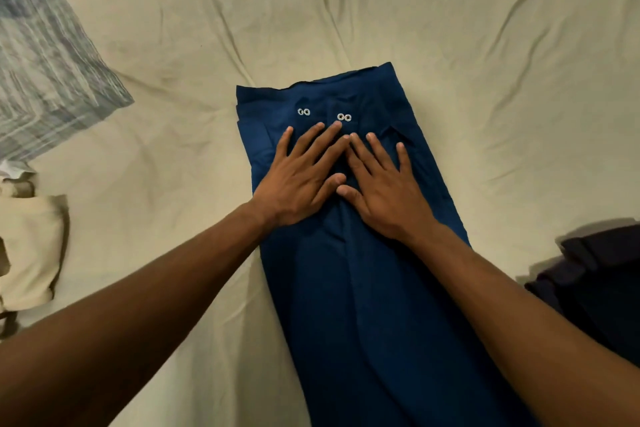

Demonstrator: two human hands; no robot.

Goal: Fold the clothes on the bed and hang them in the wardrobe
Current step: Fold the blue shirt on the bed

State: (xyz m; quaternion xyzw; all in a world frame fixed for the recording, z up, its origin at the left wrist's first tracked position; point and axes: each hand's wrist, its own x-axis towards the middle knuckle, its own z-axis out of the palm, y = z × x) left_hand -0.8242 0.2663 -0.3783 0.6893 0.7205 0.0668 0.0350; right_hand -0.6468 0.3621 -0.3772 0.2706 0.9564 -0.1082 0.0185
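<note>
A dark blue garment [363, 288] lies folded lengthwise on the cream bedsheet [346, 10], its far end with two pairs of small silver fasteners [324, 114] pointing away from me. My left hand [304, 177] lies flat on it with fingers spread and straight. Just to its right, my right hand [384, 184] also presses flat on the fabric, and the thumbs of both hands nearly touch. The wardrobe is not in view.
A blue-and-white patterned pillow or cloth [45, 55] lies at the upper left. A cream garment [31, 250] is bunched at the left edge. A very dark garment [599, 284] sits at the right edge.
</note>
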